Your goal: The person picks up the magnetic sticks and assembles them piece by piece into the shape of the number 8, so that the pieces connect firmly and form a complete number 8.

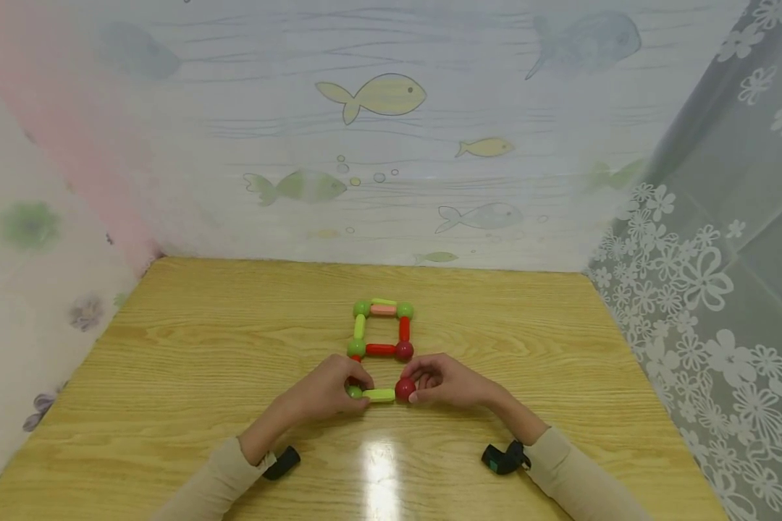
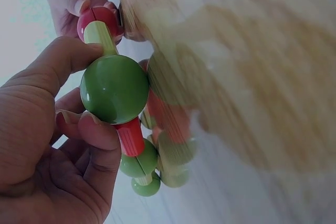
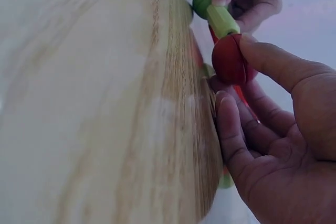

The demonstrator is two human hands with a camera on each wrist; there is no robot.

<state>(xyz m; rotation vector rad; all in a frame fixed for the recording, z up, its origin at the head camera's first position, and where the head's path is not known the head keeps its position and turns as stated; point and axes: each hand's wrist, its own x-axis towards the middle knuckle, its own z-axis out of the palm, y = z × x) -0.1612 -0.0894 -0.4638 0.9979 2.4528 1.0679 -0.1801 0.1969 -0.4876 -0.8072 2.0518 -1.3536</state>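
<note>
Ball-and-rod toy pieces form a square frame on the table, with a second row joined at its near side. My left hand (image 1: 326,387) holds the near-left green ball (image 2: 114,88), its thumb against a yellow-green rod (image 1: 379,396). At that rod's other end is a dark red ball (image 1: 405,389), which my right hand (image 1: 455,381) pinches between thumb and fingers. A red rod (image 2: 130,137) runs from the held green ball to another green ball (image 1: 356,348). A red rod (image 1: 381,349) links that ball to a second dark red ball (image 1: 404,351).
The square's far side has two green balls (image 1: 405,310) with a pink rod (image 1: 384,310) between them. The wooden table (image 1: 234,311) meets a fish-patterned curtain (image 1: 391,217) at the back. A black wrist camera (image 1: 505,459) sits by the right sleeve.
</note>
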